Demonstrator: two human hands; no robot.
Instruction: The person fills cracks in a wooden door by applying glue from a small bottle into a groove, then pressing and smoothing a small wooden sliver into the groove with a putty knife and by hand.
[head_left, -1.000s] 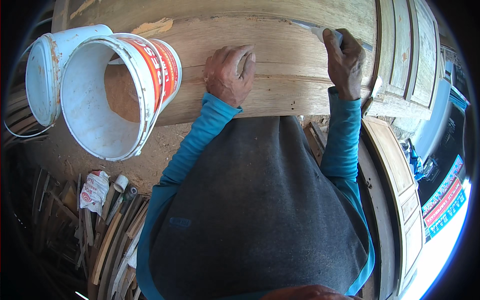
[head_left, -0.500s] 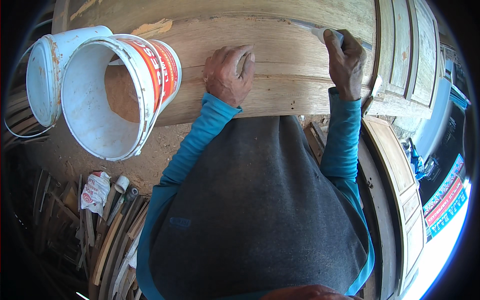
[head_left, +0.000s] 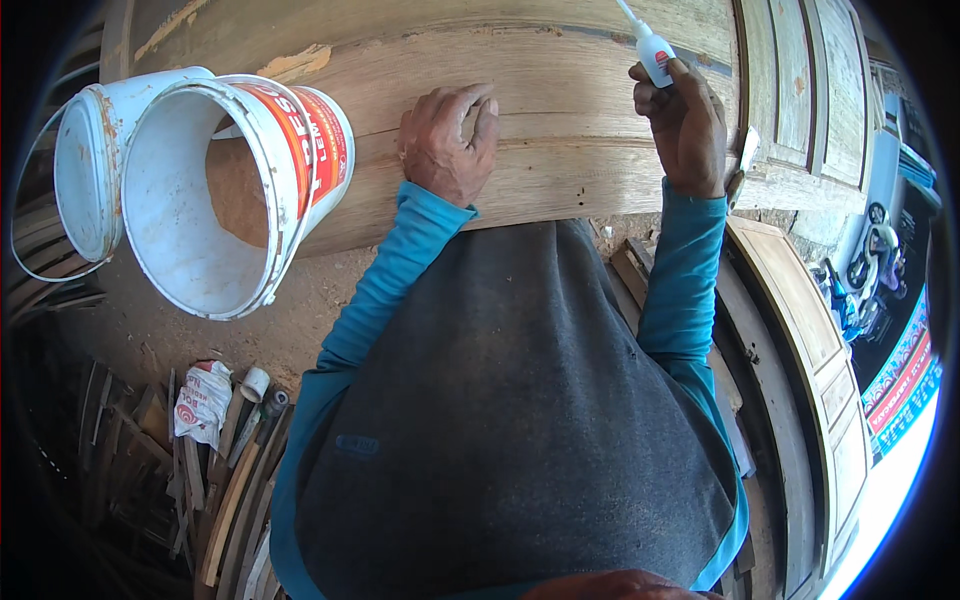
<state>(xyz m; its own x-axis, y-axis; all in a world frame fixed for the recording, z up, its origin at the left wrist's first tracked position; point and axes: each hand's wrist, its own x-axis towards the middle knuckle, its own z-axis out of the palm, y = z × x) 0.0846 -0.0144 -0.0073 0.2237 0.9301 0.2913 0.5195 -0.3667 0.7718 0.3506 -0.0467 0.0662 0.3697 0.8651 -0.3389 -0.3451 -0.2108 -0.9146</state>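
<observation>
In my right hand [head_left: 688, 130] is a small white glue bottle [head_left: 655, 58] with a long thin nozzle, gripped between thumb and fingers. Its nozzle points up and away to the left, clear of the wood. Beneath both hands lies a wooden panel door [head_left: 560, 175] with a worn, unpainted surface and a dark seam near the bottle. My left hand [head_left: 448, 143] rests on that door, fingers loosely bent and thumb apart from them, with nothing visible in it.
A large white bucket [head_left: 200, 260] lies tipped on the left, mouth toward me, beside a second white bucket [head_left: 85, 175]. Wood offcuts [head_left: 235, 500] and a crumpled white bag [head_left: 203, 402] sit lower left. More door panels [head_left: 800, 310] stand at the right. Filler patches [head_left: 297, 63] mark the wood.
My right hand has lifted and turned, bringing the bottle from pointing left along the seam to nozzle up and away. My left hand stays resting on the door.
</observation>
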